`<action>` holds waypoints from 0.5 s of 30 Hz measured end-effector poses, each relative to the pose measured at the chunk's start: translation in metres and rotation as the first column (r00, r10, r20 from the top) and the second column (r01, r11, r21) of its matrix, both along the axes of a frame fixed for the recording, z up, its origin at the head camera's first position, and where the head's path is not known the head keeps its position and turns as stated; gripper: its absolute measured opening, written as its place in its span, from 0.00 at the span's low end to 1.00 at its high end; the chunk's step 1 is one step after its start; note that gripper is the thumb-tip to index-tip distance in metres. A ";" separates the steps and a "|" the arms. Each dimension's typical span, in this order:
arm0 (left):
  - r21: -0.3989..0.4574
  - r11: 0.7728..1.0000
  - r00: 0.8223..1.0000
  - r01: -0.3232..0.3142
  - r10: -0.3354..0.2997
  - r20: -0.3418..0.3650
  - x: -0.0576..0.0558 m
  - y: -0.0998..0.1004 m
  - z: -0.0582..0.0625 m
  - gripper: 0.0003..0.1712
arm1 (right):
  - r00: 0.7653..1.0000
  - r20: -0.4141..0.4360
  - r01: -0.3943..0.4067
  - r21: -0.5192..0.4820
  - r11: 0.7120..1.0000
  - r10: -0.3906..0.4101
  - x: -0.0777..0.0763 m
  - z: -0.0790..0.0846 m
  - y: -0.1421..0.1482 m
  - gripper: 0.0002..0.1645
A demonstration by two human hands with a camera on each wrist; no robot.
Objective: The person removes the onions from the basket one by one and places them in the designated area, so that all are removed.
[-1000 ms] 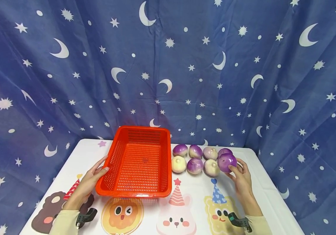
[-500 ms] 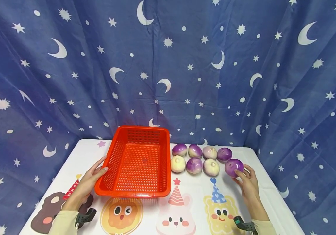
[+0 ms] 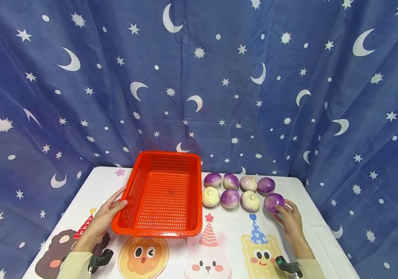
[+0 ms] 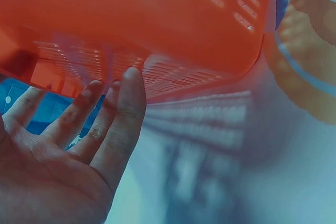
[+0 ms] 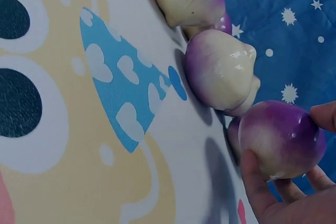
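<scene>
My right hand (image 3: 292,224) pinches a purple-and-white turnip (image 3: 273,203) between thumb and fingers, at the right end of the front row. In the right wrist view this glossy turnip (image 5: 281,137) shows above the palm, its pale side toward the table. My left hand (image 3: 105,217) is at the left side of a red perforated plastic basket (image 3: 201,193). Its fairly straight fingers (image 4: 131,93) touch the basket's outer wall in the left wrist view, with the thumb tip right at the rim in the head view. Nothing lies in the basket.
Several other turnips stand in two rows right of the basket, among them a pale turnip (image 3: 211,197) beside its wall and a purple turnip (image 3: 266,185) at the back right. A white tablecloth (image 3: 319,221) with cartoon prints covers the table. A blue curtain (image 3: 220,97) hangs behind.
My right hand has drawn its turnip right and away from the back purple turnip, then slightly left and down. My left hand and the basket have stayed in place.
</scene>
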State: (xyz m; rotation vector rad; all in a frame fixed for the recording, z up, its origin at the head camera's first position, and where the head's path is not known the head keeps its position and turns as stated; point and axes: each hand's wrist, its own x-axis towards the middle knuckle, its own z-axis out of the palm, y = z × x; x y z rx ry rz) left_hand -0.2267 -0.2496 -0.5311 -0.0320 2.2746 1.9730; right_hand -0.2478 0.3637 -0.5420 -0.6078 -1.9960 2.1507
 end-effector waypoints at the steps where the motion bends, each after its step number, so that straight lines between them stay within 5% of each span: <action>1: 0.004 1.000 1.000 0.001 -0.001 -0.002 0.000 0.000 0.000 0.38 | 1.000 0.000 0.000 0.000 1.000 0.000 0.000 -0.001 0.001 0.26; 15: 0.023 1.000 1.000 0.014 -0.014 -0.005 0.001 0.001 0.003 0.38 | 1.000 0.014 0.012 0.022 1.000 -0.012 -0.011 -0.010 0.005 0.24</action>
